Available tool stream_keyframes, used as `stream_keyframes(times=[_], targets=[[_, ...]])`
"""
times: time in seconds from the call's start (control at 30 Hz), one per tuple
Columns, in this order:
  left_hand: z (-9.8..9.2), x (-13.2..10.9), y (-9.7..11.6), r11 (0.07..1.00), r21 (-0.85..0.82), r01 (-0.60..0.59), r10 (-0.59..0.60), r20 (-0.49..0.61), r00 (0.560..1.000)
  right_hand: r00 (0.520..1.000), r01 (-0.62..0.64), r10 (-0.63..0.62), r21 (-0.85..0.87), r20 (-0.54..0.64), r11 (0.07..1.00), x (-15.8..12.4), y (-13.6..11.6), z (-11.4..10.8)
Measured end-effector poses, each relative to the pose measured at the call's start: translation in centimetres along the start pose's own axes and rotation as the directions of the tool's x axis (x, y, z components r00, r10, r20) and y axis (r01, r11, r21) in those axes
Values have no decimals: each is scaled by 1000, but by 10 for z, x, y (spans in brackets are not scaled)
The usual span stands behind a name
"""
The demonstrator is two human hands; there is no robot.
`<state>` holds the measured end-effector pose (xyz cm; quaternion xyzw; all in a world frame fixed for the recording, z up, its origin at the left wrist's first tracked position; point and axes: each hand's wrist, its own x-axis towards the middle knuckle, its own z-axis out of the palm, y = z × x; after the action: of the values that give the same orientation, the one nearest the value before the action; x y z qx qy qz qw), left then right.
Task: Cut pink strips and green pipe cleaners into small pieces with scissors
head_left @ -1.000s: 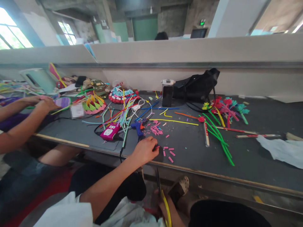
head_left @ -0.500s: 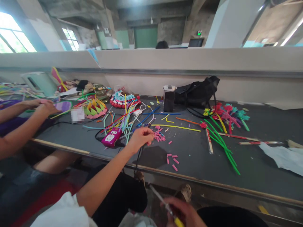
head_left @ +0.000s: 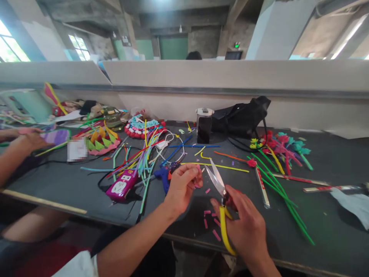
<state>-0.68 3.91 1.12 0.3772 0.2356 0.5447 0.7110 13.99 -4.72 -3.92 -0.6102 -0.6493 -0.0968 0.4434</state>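
Note:
My right hand [head_left: 245, 225] grips yellow-handled scissors [head_left: 220, 192] above the dark table [head_left: 331, 231], blades parted and pointing up and left. My left hand [head_left: 183, 186] is pinched just left of the blades, holding a small pink piece between fingertips. Short pink cut pieces [head_left: 211, 223] lie on the table under both hands. A blue glue gun [head_left: 165, 177] lies just left of my left hand.
A pink power strip [head_left: 121, 187], a spread of coloured pipe cleaners [head_left: 144, 154], green-stemmed pipe-cleaner flowers [head_left: 276, 154], a black bag [head_left: 242, 115] and a dark jar [head_left: 204, 125] are on the table. Another person's hand [head_left: 27, 140] works at the far left. A white cloth [head_left: 351, 204] lies at the right.
My right hand has come up from below the table edge with the scissors to above the table. My left hand moved slightly right toward the blades, pinching a pink piece.

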Motion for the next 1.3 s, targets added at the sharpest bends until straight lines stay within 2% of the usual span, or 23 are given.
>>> stream_keyframes(times=[0.17,0.43,0.77,1.3], targets=[[-12,-2,-14,998,-52,45,-50,-102,994,997,28,-25,-44,73,999,-4,-1,3],[-11,-3,-16,999,-42,29,-35,-146,989,996,52,-50,-19,76,998,-8,-7,8],[-7,-6,-25,997,-55,51,-58,-130,990,992,-2,3,-7,123,1000,-15,-3,4],[-10,-6,-29,998,-55,41,-47,-127,991,994,35,-33,-19,103,999,-16,-2,5]])
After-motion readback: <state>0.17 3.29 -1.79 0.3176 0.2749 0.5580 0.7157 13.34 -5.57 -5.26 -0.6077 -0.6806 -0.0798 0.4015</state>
